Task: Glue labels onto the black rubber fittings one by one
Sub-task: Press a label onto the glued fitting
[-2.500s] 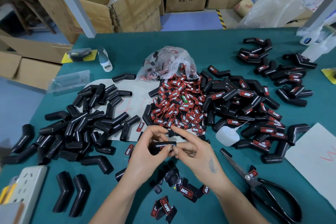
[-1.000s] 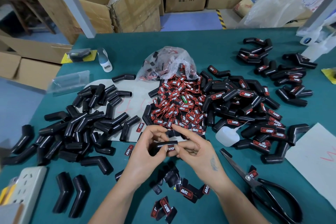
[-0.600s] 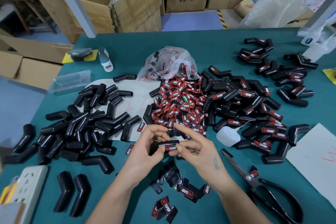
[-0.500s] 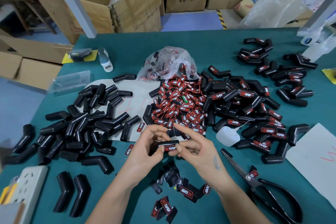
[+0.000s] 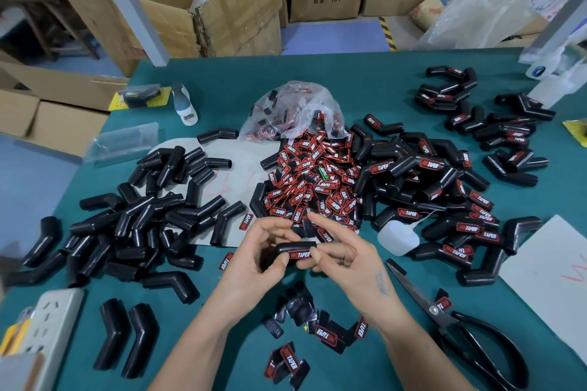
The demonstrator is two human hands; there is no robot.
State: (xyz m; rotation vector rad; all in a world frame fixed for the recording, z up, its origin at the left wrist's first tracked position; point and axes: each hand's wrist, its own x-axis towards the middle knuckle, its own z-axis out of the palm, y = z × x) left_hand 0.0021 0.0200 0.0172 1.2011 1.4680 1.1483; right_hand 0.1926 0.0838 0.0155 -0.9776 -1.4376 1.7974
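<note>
My left hand (image 5: 258, 263) grips a black rubber fitting (image 5: 293, 247) above the green table. A red and black label (image 5: 299, 254) lies on the fitting's side. My right hand (image 5: 344, 259) holds the fitting's right end, its thumb tip pressing beside the label and its index finger stretched out above. A heap of loose labels (image 5: 313, 187) lies just beyond my hands. Unlabelled fittings (image 5: 139, 216) are piled at the left, labelled fittings (image 5: 444, 194) at the right.
A small white glue bottle (image 5: 397, 236) lies right of my hands. Black scissors (image 5: 460, 327) lie at the lower right, a power strip (image 5: 41, 333) at the lower left. A plastic bag (image 5: 295, 114) of labels sits behind the heap. Several stray labels (image 5: 320, 333) lie near my wrists.
The label has come to lie on the fitting's side. My right thumb now presses at its right end, and my left thumb has shifted along the fitting.
</note>
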